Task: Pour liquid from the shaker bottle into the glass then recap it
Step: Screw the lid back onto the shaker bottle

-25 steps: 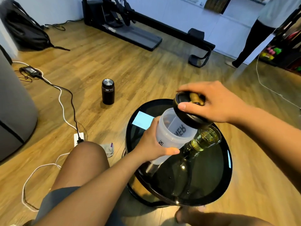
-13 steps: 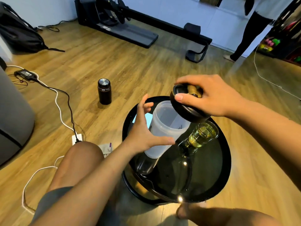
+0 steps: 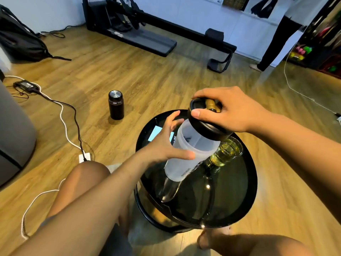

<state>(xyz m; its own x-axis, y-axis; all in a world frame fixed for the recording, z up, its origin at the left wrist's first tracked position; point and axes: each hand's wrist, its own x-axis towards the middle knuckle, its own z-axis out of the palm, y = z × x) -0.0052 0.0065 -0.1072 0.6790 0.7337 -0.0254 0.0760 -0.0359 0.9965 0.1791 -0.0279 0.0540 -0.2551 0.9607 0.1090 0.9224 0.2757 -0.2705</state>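
Observation:
The translucent white shaker bottle [image 3: 186,163] stands uncapped on the round black glass table [image 3: 252,182]. My left hand [image 3: 162,145] cups its upper part, thumb across the front and fingers raised behind the rim. My right hand [image 3: 232,111] grips the black lid [image 3: 204,126] with its gold flip cap, holding it tilted just above and to the right of the bottle's mouth. The glass [image 3: 227,152] with yellow-green liquid sits right of the bottle, partly under the lid.
A lit phone [image 3: 155,134] lies on the table behind my left hand. On the wooden floor stand a black flask [image 3: 115,105], cables [image 3: 62,115] and a power strip [image 3: 84,157]. My knee [image 3: 88,178] is beside the table. A person [image 3: 276,34] stands at the far right.
My left hand let go of the bottle, spread its fingers, and now closes around it higher up. The right hand keeps the lid over the mouth, nearly unmoved.

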